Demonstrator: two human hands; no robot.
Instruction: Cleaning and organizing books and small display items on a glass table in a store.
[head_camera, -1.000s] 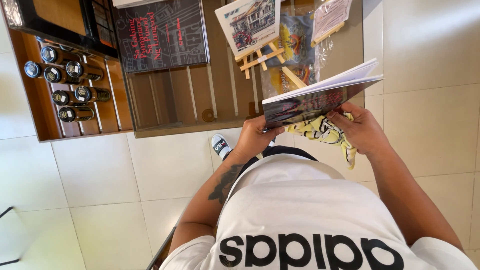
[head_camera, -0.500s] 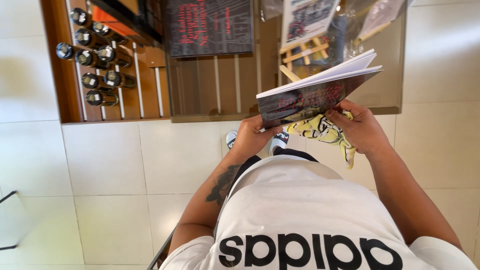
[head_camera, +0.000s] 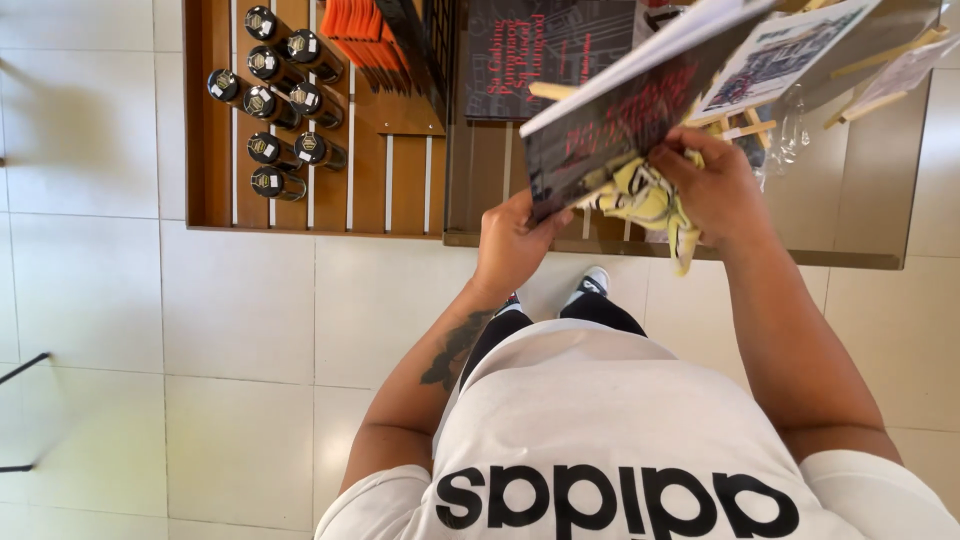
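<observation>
Book (head_camera: 640, 105) held open over a wooden display shelf (head_camera: 330, 200), upper centre of the frame.
One book, two hands: left hand (head_camera: 512, 240) grips its lower corner, right hand (head_camera: 712, 190) clasps its edge with a yellow cloth (head_camera: 640, 195); eight dark jars (head_camera: 280, 100) stand upper left.

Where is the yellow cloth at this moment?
In the head view, the yellow cloth hangs under the right hand, just below the dark book, in front of the wooden shelf.

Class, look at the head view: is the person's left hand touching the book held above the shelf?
Touching. In the head view the left hand grips the lower corner of the book, with no gap.
</observation>
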